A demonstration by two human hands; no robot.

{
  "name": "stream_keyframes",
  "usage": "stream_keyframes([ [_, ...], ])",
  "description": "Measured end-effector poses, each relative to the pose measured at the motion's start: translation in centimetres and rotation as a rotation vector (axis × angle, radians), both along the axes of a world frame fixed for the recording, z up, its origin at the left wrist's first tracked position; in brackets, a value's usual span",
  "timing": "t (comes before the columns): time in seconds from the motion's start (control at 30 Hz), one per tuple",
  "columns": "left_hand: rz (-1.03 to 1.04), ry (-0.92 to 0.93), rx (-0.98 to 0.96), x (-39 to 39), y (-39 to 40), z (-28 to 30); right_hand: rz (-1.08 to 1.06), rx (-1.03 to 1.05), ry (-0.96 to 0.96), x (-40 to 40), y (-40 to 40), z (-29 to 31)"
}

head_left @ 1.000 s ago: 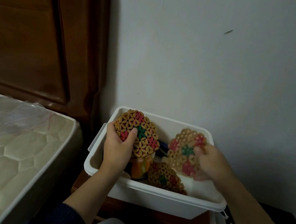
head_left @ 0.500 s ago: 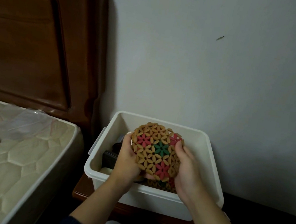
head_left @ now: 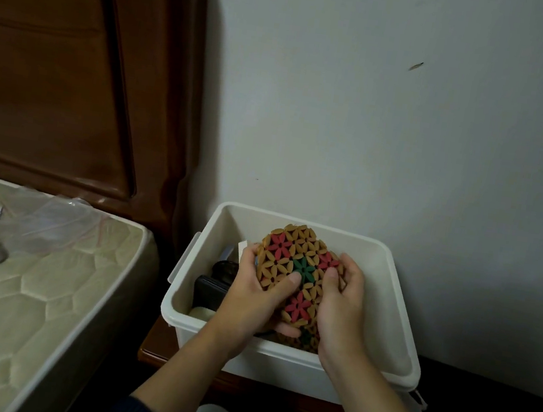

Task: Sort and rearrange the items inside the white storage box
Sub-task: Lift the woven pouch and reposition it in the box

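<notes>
Dim bedroom corner, white storage box (head_left: 390, 290) on a wooden nightstand (head_left: 155, 346) right of the mattress (head_left: 27, 294), left hand (head_left: 251, 296) and right hand (head_left: 341, 305) gripping a flower-patterned woven mat (head_left: 294, 260) upright over the box, dark items (head_left: 211, 287) at its left.

Single head-worn view, looking forward and down, close over left hand (head_left: 252, 302) and right hand (head_left: 340, 313); white storage box (head_left: 397, 312) beneath them, mattress (head_left: 27, 294) leftward, wall (head_left: 378, 116) beyond.
</notes>
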State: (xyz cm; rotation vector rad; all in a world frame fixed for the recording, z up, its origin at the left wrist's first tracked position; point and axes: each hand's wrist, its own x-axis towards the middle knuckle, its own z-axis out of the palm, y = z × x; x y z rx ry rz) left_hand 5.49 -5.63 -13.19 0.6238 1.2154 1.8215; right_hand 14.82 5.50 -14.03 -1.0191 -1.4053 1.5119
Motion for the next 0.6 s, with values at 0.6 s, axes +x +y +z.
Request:
stream_keyframes([
  [0.6,0.449,0.071,-0.064,0.4,1.2,-1.2,1.053,0.173,-1.449,-0.3,4.7,-3.2],
])
